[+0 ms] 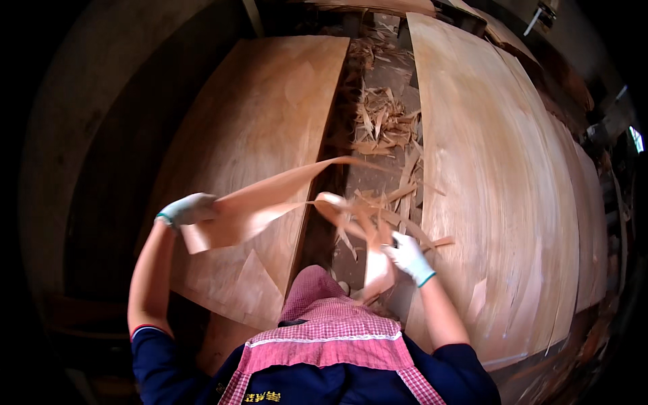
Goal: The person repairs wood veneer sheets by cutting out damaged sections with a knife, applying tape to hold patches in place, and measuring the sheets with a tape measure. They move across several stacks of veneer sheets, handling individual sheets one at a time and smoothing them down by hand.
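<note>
My left hand (189, 209), in a white glove with a green cuff, is closed on a wide piece of thin wood veneer (260, 202). The piece tapers to the right over the gap between two stacks. My right hand (406, 256), gloved alike, grips a bunch of curled veneer strips (374, 250), blurred by motion, above that gap. To the left lies a stack of veneer sheets (270, 101), with a loose pointed scrap (260, 280) on its near end. Another sheet stack (486, 175) stands on the right, a small scrap (478, 297) on top.
Between the stacks, the floor (391, 71) carries a heap of torn veneer scraps (381, 118). A dark wall (115, 148) rises beyond the left stack. More sheets (584, 223) lie past the right stack, with scraps (594, 337) at the lower right.
</note>
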Tool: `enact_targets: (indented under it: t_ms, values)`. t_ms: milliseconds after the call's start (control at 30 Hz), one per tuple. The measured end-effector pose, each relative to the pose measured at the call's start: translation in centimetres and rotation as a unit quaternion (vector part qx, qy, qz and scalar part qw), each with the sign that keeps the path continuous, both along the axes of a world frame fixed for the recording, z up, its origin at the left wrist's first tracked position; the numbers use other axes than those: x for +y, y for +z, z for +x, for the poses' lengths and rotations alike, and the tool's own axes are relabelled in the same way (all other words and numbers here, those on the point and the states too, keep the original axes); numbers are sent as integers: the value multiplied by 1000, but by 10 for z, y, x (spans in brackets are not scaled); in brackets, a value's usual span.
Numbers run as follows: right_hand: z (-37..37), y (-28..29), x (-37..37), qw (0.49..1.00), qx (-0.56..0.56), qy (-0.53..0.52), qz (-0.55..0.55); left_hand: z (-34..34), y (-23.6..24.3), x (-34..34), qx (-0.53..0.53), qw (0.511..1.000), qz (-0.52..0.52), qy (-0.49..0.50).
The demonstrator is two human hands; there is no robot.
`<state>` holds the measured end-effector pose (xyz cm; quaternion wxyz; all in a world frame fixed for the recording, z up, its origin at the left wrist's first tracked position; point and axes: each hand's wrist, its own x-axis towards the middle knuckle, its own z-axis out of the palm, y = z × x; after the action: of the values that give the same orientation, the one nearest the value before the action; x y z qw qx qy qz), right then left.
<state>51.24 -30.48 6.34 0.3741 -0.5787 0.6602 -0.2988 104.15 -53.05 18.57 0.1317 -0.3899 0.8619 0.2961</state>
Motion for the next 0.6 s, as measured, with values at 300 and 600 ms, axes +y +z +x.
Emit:
enact_targets:
  t_ms: [300, 600]
  values:
    - [-195, 4, -149, 925, 251, -284, -38, 73, 7, -179, -495, 819, -287, -37]
    - [-188, -13, -347, 954, 179, -181, 157, -117, 6, -446, -40, 890, -435, 129]
